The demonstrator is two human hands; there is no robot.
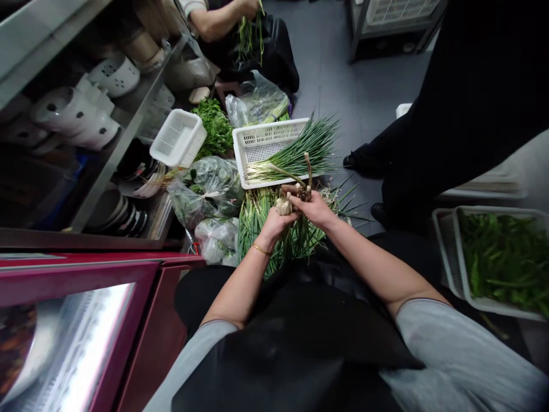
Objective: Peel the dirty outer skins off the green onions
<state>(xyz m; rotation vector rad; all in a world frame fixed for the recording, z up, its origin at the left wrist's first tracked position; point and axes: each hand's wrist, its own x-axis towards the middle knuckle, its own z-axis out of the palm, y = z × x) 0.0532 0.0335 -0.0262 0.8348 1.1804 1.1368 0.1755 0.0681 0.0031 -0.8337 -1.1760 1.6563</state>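
Note:
Close together in front of me, both hands hold garlic. My left hand [275, 225] is closed around a pale garlic bulb [283, 206]. My right hand [316, 208] grips darker, soil-stained garlic with stalks [305, 191]; the dry stalks stick up and to the left. Just beyond, a white perforated basket [241, 158] holds a bundle of thin scallions [295, 150], their green tops spilling over its right side. Beneath my hands lies a loose heap of more scallions [256, 232], partly hidden by my arms.
Bagged green vegetables [210, 191] lie left of the scallions, near a small white basket [178, 137] and leafy herbs [217, 123]. A shelf with dishes stands left. Another person's arm [218, 20] is at the top, someone's dark-clothed leg [412, 131] at right. Green peppers [506, 257] fill a crate.

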